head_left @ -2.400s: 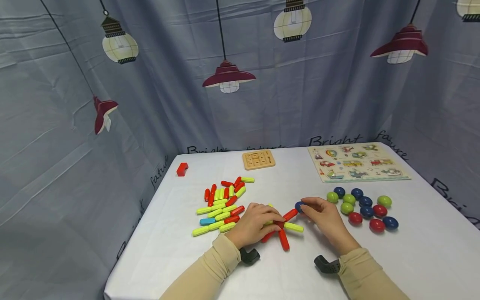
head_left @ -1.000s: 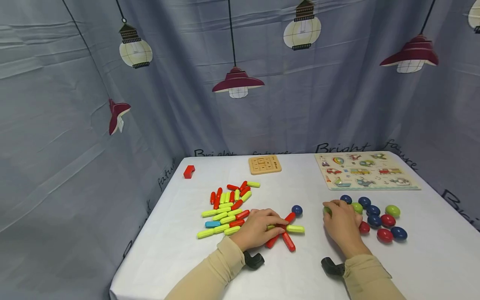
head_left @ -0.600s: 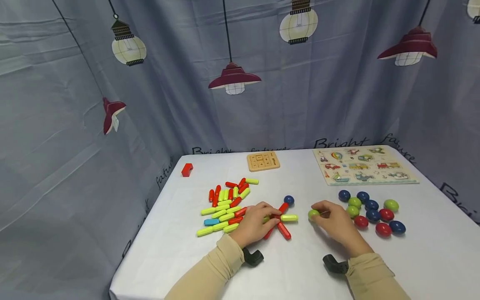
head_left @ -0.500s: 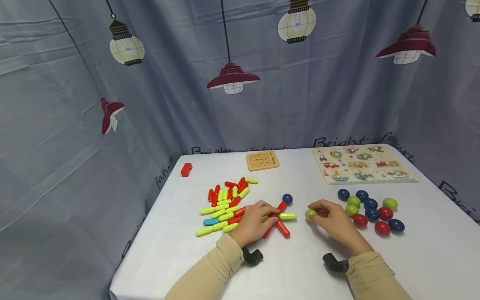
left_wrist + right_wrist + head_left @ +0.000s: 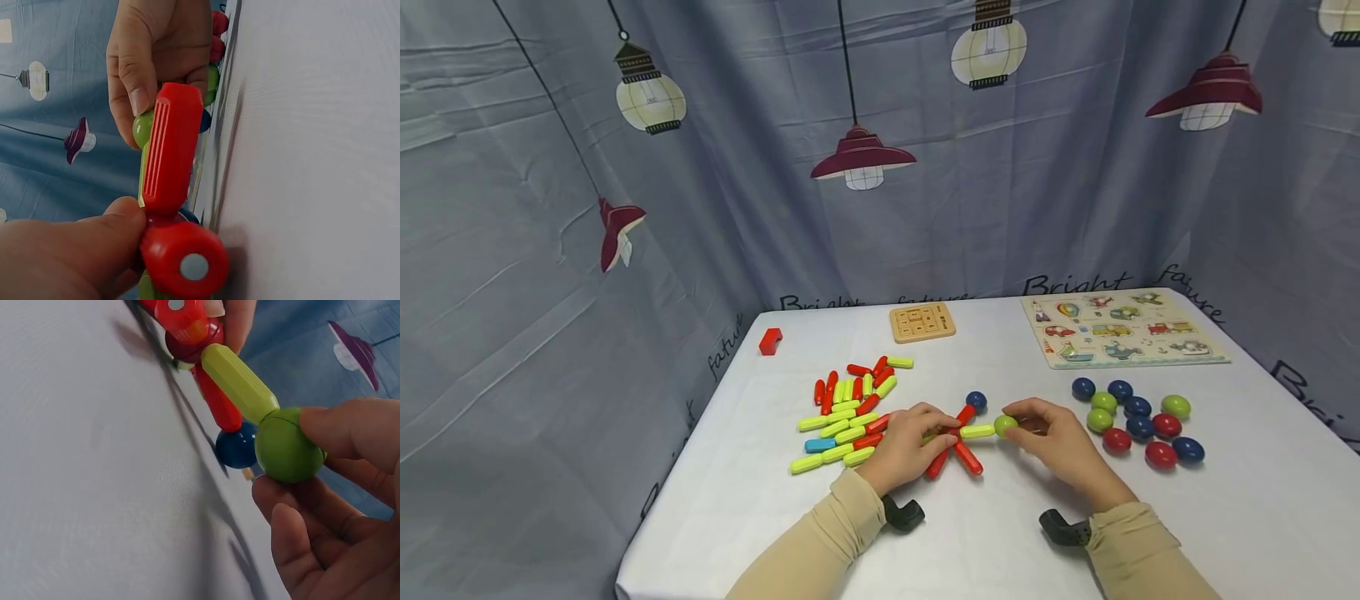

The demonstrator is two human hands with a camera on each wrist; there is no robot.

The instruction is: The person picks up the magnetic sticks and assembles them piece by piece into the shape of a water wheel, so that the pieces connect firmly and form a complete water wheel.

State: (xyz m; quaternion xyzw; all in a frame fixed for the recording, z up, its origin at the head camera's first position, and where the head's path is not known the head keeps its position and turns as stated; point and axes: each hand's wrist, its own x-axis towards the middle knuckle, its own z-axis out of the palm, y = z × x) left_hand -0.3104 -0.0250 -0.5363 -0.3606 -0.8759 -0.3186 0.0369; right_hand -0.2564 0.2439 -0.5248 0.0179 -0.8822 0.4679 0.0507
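Note:
My left hand (image 5: pixel 908 446) pinches the dark red centre ball (image 5: pixel 187 349) of a star of toy building rods. Red rods (image 5: pixel 175 147) and yellow-green rods (image 5: pixel 240 384) stick out from it; one red rod shows a grey disc on its end in the left wrist view. A blue ball (image 5: pixel 976 402) sits at the tip of the far red rod. With thumb and fingertips my right hand (image 5: pixel 1063 442) holds a green ball (image 5: pixel 289 447) against the end of the right-pointing yellow-green rod. The left fingers hide part of the star in the head view.
Loose red and yellow-green rods and one light blue rod (image 5: pixel 819 446) lie left of the star. Several red, blue and green balls (image 5: pixel 1161 455) lie to the right. Farther back are a red block (image 5: pixel 770 341), a wooden board (image 5: pixel 922 322) and a picture puzzle (image 5: pixel 1123 329).
My right hand let go of the blue ball at the far red rod, took a green ball from the right-hand group and brought it left to the yellow-green rod. The left hand stays on the star.

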